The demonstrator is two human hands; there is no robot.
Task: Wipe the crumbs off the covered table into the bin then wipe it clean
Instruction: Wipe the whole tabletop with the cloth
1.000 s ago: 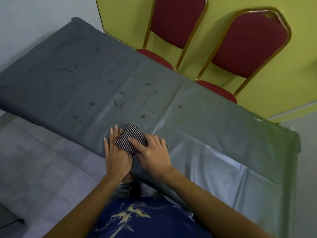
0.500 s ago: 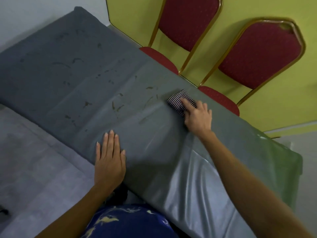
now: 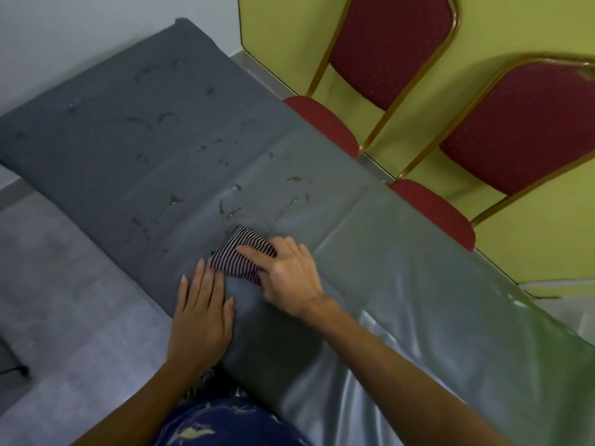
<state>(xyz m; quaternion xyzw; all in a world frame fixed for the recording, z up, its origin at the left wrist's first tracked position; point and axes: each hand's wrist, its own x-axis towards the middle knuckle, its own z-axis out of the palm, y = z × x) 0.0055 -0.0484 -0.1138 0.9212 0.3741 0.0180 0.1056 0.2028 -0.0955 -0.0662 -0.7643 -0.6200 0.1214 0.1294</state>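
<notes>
A grey plastic cover lies over the long table (image 3: 402,252). Dark crumbs (image 3: 230,209) are scattered over its middle and left part. My right hand (image 3: 289,275) presses a black-and-white striped cloth (image 3: 241,255) flat against the cover near the front edge, its fingers lying over the cloth. My left hand (image 3: 201,313) rests flat on the cover at the front edge, fingers straight, its fingertips just touching the cloth's left side. No bin is in view.
Two red padded chairs with gold frames, the near chair (image 3: 528,123) and the far chair (image 3: 383,49), stand behind the table against a yellow-green wall. Grey floor (image 3: 64,284) lies to the left of the table. A dark object (image 3: 13,365) sits at the left edge.
My right hand has dragged the striped cloth from the far side of the table back to the front edge, beside my left hand, which has stayed flat at the edge.
</notes>
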